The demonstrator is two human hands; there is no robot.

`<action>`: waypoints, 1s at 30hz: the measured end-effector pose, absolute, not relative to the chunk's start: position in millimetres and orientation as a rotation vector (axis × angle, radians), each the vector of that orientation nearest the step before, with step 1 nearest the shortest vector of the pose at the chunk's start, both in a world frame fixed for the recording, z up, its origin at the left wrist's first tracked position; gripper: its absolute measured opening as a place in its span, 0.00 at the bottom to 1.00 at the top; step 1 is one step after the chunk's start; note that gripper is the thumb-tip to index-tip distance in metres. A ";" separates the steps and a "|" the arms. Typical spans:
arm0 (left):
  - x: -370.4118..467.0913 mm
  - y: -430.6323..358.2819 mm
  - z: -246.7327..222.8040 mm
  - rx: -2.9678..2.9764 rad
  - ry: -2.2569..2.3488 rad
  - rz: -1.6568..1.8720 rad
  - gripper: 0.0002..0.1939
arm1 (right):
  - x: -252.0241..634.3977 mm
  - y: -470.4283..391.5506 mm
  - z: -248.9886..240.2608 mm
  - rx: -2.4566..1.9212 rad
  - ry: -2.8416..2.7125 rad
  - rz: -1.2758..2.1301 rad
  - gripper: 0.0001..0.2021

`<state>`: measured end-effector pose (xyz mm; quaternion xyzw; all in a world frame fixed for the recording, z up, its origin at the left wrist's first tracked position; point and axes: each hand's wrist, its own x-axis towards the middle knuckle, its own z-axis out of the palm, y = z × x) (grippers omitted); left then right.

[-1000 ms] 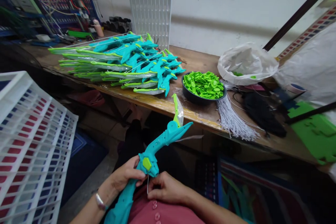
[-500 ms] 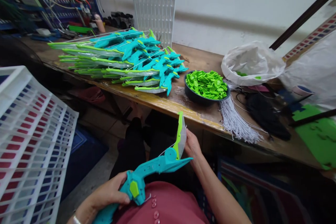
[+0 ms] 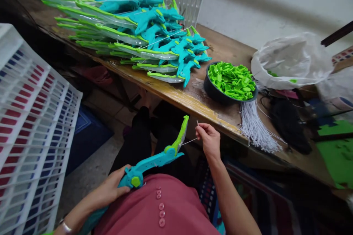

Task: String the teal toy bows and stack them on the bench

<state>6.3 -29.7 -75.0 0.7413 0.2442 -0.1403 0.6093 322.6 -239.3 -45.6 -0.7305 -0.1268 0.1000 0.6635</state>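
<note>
My left hand [image 3: 114, 187] is closed round the middle of a teal toy bow [image 3: 151, 162], held over my lap. A yellow-green hexagonal piece sits on its grip, and a green limb with a clear strip [image 3: 180, 136] rises from its far end. To the right of that limb, my right hand [image 3: 209, 137] pinches the end of a thin white string [image 3: 190, 141], which runs taut back to the limb. The bow's lower end passes beneath my left forearm.
On the wooden table [image 3: 176, 97] lie stacked teal and green bows [image 3: 165, 49], a dark bowl [image 3: 217, 93] of green pieces, white strings [image 3: 256, 128] and a plastic bag [image 3: 292, 62]. A white crate [image 3: 33, 117] stands at left.
My right hand has moved away from the bow's limb to the right, and the string now stretches between them. The view has shifted, bringing the table items closer. My left hand still holds the bow.
</note>
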 end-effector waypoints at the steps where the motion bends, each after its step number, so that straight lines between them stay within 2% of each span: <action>1: 6.1 -33.8 -72.9 1.760 0.571 -0.336 0.13 | 320.7 -236.1 -41.7 -1.710 -0.354 0.198 0.12; 4: 3.9 -44.6 -70.0 1.849 0.552 -0.391 0.11 | 319.3 -227.4 -32.1 -1.876 -0.561 0.062 0.09; 14: -6.8 -53.0 -82.7 1.881 0.552 -0.351 0.13 | 324.0 -222.9 -43.1 -2.290 -0.871 -0.290 0.12; 20: -3.6 -53.4 -77.1 1.875 0.521 -0.379 0.12 | 324.8 -224.3 -50.0 -2.368 -0.926 -0.387 0.12; 30: -8.6 -53.3 -84.3 1.900 0.530 -0.340 0.16 | 326.7 -222.4 -54.1 -2.415 -0.938 -0.483 0.14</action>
